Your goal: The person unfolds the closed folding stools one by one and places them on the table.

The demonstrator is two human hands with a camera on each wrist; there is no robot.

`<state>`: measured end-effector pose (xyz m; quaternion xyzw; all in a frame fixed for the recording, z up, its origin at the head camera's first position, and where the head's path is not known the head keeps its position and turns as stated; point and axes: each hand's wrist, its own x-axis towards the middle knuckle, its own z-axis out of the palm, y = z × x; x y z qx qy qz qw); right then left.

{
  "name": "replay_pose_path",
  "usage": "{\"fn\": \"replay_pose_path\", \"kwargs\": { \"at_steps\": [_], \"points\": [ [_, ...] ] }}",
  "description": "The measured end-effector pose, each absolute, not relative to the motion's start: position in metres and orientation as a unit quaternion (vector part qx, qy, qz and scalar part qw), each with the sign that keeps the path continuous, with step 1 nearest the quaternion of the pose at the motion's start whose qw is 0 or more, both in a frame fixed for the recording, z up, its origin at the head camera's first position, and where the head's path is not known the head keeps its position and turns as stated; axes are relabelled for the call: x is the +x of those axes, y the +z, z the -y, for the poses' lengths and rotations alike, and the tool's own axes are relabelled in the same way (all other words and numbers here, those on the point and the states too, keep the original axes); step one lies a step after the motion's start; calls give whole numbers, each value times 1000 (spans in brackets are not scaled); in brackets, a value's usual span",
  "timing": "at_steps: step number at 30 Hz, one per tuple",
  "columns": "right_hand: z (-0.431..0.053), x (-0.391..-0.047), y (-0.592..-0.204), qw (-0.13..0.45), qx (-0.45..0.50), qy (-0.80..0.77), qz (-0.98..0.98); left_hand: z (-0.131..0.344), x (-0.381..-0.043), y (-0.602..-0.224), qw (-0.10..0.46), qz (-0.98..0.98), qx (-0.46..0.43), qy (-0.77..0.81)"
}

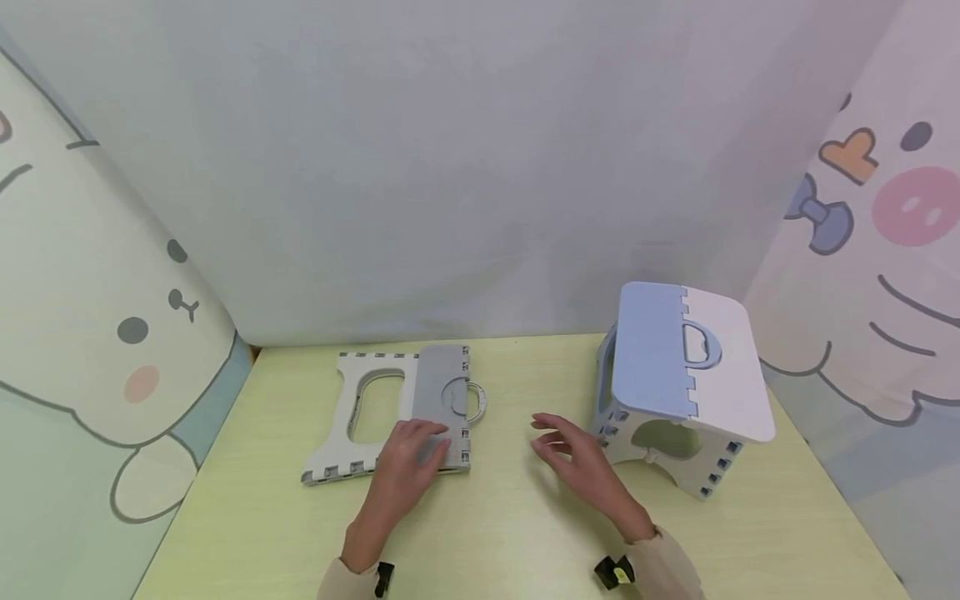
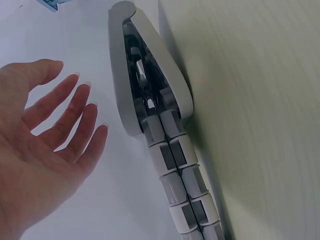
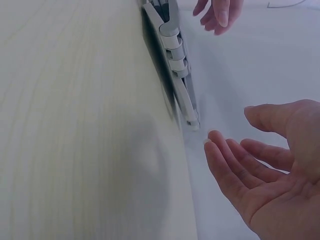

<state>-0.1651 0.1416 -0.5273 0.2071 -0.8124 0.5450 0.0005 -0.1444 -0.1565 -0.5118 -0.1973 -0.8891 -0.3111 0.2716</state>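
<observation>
From the head view, we see the grey stool folded flat on the table, the left hand by its near edge, the right hand and blue stool to its right. Left wrist: we've loosely spread fingers, empty, just beside it. Right wrist: we're half open, empty, apart from it.

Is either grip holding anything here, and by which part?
Nothing is held: the left grip is empty near the folded step stool, the right grip empty above the table.
</observation>
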Motion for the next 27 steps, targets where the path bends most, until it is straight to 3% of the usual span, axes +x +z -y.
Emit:
{"fn": "replay_pose_path", "kwargs": {
  "at_steps": [27],
  "points": [
    [-131, -177, -539, -19, 154, 553, 819, 181, -138, -514, 268, 895, -161, -318]
  ]
}}
